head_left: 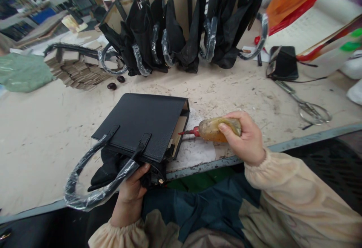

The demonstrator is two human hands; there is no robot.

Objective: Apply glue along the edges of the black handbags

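Observation:
A black handbag (144, 118) lies flat near the table's front edge, its plastic-wrapped handles (93, 195) hanging toward me. My left hand (132, 187) is closed on the bag's lower edge beside the zipper, with some fingers hidden beneath it. In my right hand (247, 138) is a squeeze bottle (216, 129) of yellowish liquid, held on its side. Its red nozzle points left, at the bag's open side, where tan board shows between the black panels. Whether the tip touches the board, I cannot tell.
Several unfinished black bags (183, 25) stand along the back. Stacked tan board pieces (79, 67) lie at back left. On the right are a phone (284, 62), scissors (311, 110) and an open notebook (313, 25). The table's front edge (316, 137) runs below.

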